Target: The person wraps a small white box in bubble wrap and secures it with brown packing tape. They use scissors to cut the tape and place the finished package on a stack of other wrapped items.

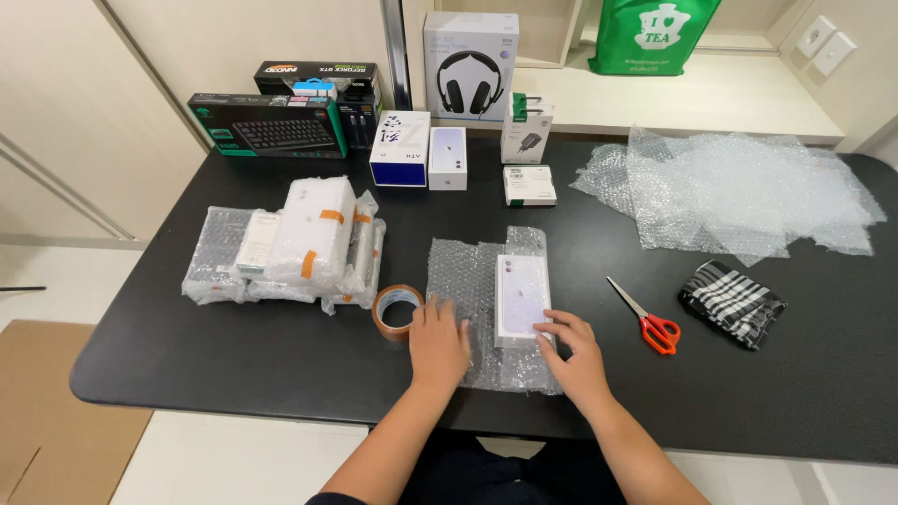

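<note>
A white phone box [521, 297] lies on a sheet of bubble wrap [458, 276] near the front of the black table [234, 355]. My left hand [438, 342] rests flat on the sheet's left part, fingers together, next to a roll of brown tape [395, 311]. My right hand [571, 348] presses on the near right corner of the box and the wrap under it. Neither hand grips anything.
Wrapped parcels [290, 245] sit at the left. Red-handled scissors [644, 318] and a striped black-and-white cloth [731, 302] lie at the right, behind them a pile of bubble wrap [739, 192]. Several product boxes [440, 112] line the back edge. A green bag [655, 33] stands on the shelf.
</note>
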